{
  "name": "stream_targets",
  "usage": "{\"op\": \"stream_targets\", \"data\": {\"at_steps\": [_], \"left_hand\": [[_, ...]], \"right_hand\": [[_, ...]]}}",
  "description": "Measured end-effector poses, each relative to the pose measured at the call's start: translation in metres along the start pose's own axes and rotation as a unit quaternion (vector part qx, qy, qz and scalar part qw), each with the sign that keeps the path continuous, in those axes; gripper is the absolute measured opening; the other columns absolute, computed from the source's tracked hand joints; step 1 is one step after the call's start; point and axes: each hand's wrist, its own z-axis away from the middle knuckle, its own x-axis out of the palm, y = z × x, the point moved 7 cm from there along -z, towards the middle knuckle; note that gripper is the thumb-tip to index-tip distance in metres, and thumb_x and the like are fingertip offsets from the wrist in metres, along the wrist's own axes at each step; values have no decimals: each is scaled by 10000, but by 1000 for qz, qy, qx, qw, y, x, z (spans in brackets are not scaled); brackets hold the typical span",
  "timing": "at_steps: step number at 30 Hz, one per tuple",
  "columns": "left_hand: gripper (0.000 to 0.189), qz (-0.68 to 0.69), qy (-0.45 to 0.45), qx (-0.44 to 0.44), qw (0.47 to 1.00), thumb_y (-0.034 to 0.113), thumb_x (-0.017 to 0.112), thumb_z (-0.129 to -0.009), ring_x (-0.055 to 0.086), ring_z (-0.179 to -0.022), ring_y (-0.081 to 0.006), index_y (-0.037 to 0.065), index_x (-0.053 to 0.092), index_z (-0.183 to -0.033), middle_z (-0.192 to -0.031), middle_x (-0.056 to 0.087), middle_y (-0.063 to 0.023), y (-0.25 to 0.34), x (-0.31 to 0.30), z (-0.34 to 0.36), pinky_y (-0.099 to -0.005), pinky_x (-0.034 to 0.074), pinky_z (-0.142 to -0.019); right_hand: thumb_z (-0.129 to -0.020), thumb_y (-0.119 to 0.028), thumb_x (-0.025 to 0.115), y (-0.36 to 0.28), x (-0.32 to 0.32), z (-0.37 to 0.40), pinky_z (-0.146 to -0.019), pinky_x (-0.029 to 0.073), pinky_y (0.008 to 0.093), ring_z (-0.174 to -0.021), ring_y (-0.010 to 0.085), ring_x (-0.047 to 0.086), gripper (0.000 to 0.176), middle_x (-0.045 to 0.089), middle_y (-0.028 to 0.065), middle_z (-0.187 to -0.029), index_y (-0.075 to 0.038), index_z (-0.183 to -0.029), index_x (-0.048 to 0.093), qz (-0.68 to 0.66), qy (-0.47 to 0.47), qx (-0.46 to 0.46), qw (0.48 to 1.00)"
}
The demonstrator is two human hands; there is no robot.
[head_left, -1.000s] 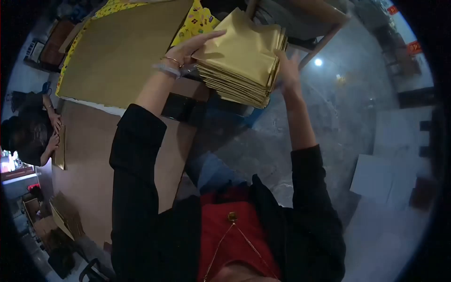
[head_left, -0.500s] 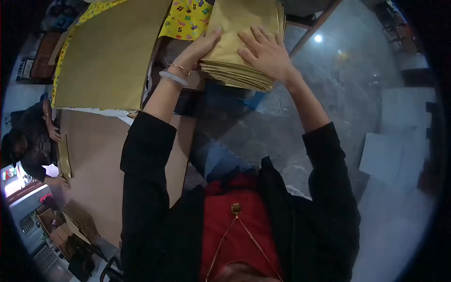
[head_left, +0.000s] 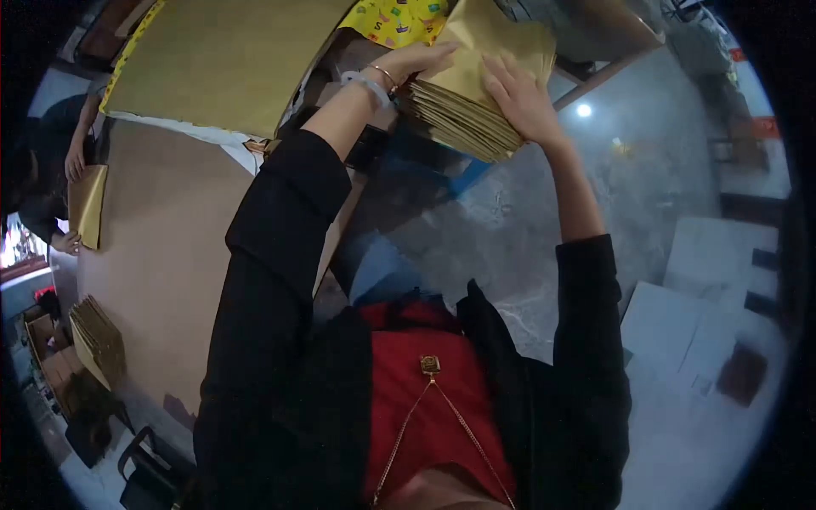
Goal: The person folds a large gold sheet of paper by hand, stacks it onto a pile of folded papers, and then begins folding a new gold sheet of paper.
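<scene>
I see both hands on the stack of gold sheets [head_left: 472,106]. The stack sits past the far right corner of the table [head_left: 161,246], just beside the yellow patterned paper [head_left: 395,19].

- Left hand [head_left: 421,59]: open, fingers extended over the stack's left edge.
- Right hand [head_left: 523,98]: open, palm flat on the top sheet.

At far left, a co-worker's hand [head_left: 75,159] touches a single gold sheet [head_left: 85,204].

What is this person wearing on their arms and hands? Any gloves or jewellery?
No gloves: the left hand and right hand are bare. Black long sleeves cover both arms, ending short of the wrists. The left wrist carries a pale bangle and a thin gold bracelet.
</scene>
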Motion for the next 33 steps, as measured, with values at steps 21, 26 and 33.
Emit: {"op": "stream_targets", "data": {"at_steps": [21, 26, 33], "left_hand": [[523, -491, 81, 271, 824, 353, 340, -975, 344, -1324, -318, 61, 324, -1409, -1494, 281, -132, 24, 8, 26, -427, 333, -1050], [455, -429, 232, 276, 829, 340, 487, -950, 419, -1285, -297, 71, 481, -1316, -1326, 507, -143, 35, -21, 139, -453, 328, -1065], [230, -523, 309, 164, 778, 189, 620, -839, 498, -1178, -276, 77, 629, -1040, -1188, 585, -51, -39, -88, 284, -402, 387, -1019]], "right_hand": [[-946, -502, 379, -58, 22, 19, -1018, 207, 665, -1328, 363, 316, 579, 355, 174, -1428, -159, -1412, 342, 215, 44, 59, 974], [-969, -388, 425, -108, -21, 13, -1058, 225, 574, -1362, 342, 294, 506, 325, 185, -1461, -94, -1380, 398, 67, 208, -63, 974], [-796, -153, 686, -222, 53, -37, -1023, 356, 401, -1196, 224, 510, 335, 579, 27, -1242, -136, -1126, 627, -86, 170, -290, 938]]}}
